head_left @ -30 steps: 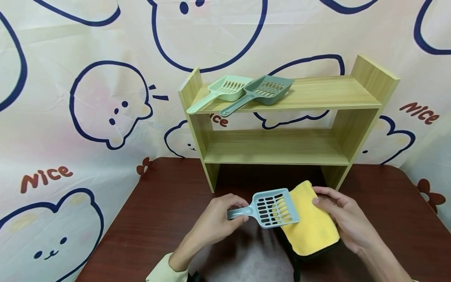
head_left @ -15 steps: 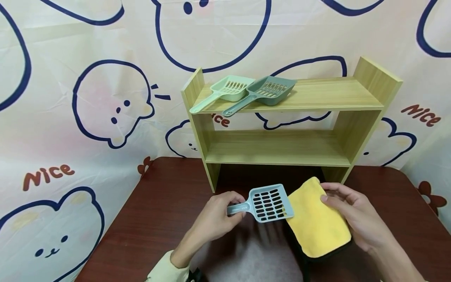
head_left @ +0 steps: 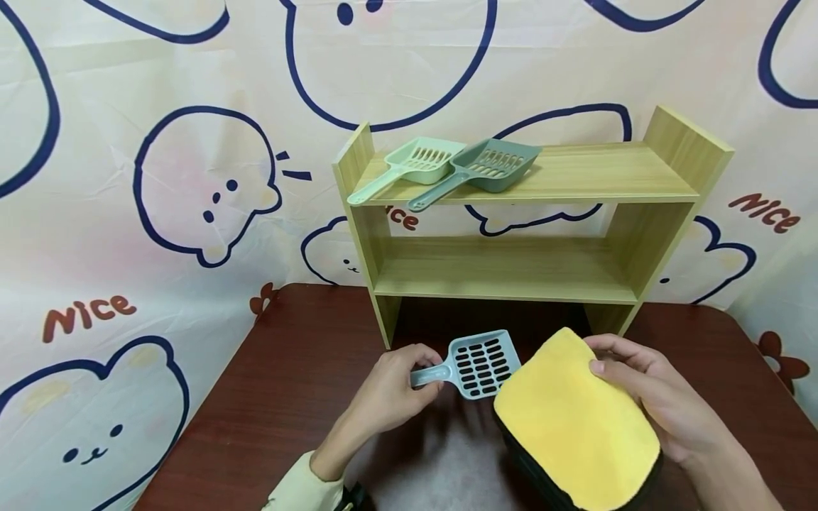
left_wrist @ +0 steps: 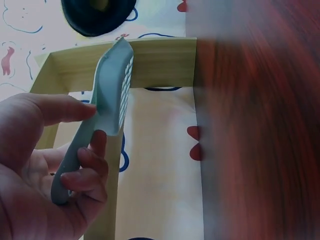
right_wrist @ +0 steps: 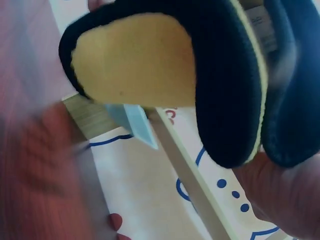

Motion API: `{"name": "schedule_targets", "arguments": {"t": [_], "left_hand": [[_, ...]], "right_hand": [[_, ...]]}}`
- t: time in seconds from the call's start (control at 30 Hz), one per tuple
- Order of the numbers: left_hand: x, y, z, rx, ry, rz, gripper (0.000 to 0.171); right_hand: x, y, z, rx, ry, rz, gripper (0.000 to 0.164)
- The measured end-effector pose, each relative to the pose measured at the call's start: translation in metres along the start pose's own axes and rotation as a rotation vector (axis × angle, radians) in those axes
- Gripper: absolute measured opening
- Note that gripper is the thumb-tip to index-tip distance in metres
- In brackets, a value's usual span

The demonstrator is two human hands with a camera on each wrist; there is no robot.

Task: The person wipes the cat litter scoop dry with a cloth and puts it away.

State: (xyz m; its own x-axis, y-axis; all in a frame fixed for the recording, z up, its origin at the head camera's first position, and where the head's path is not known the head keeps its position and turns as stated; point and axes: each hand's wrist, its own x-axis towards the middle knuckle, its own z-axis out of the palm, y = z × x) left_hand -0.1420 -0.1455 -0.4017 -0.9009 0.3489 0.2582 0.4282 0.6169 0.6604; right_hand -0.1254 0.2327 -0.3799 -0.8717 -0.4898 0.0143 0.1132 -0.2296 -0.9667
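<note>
My left hand (head_left: 390, 390) grips a light blue litter scoop (head_left: 432, 375) by its handle, thumb on one side and fingers curled on the other. The scoop's slotted head points right, above the table. In the left wrist view the scoop (left_wrist: 111, 85) shows nearly edge-on. My right hand (head_left: 658, 394) pinches the upper right edge of a folded cloth (head_left: 575, 419), yellow on top and dark underneath. The cloth's left corner overlaps the tip of the scoop in the head view. In the right wrist view dark and yellow folds of the cloth (right_wrist: 227, 85) hide most of the fingers.
Behind the hands stands a two-tier wooden shelf (head_left: 511, 270) on the dark red table (head_left: 307, 341). On its top board lie a pale green litter scoop (head_left: 377, 187) and a darker green one (head_left: 441, 191), handles jutting past the front edge. A patterned backdrop (head_left: 211, 305) hangs behind.
The cloth has pulled off the scoop's head toward the lower right, then swung closer to me, looking larger. The scoop has shifted slightly left and up, still in the left hand.
</note>
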Motion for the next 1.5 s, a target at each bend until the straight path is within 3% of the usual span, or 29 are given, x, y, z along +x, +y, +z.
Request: {"name": "schedule_targets", "arguments": {"t": [0.27,0.43,0.6,1.13,1.37,1.5], "left_hand": [[-0.002,0.007,0.005,-0.075,-0.060,-0.012,0.025],[-0.002,0.011,0.010,-0.078,-0.063,0.007,0.025],[-0.001,0.015,0.016,-0.068,-0.067,0.018,0.025],[0.007,0.026,0.035,-0.069,-0.059,-0.018,0.022],[0.009,0.026,0.038,-0.058,-0.055,-0.040,0.021],[0.009,0.024,0.038,-0.067,-0.067,-0.064,0.021]], "right_hand": [[0.011,0.013,0.016,-0.304,0.275,0.022,0.026],[0.018,0.018,0.023,-0.461,0.380,0.019,0.030],[0.024,0.023,0.032,-0.530,0.395,-0.017,0.036],[0.043,0.039,0.059,-0.470,0.343,-0.010,0.038],[0.045,0.041,0.066,-0.584,0.334,-0.009,0.040],[0.043,0.038,0.066,-0.726,0.345,0.004,0.044]]}}
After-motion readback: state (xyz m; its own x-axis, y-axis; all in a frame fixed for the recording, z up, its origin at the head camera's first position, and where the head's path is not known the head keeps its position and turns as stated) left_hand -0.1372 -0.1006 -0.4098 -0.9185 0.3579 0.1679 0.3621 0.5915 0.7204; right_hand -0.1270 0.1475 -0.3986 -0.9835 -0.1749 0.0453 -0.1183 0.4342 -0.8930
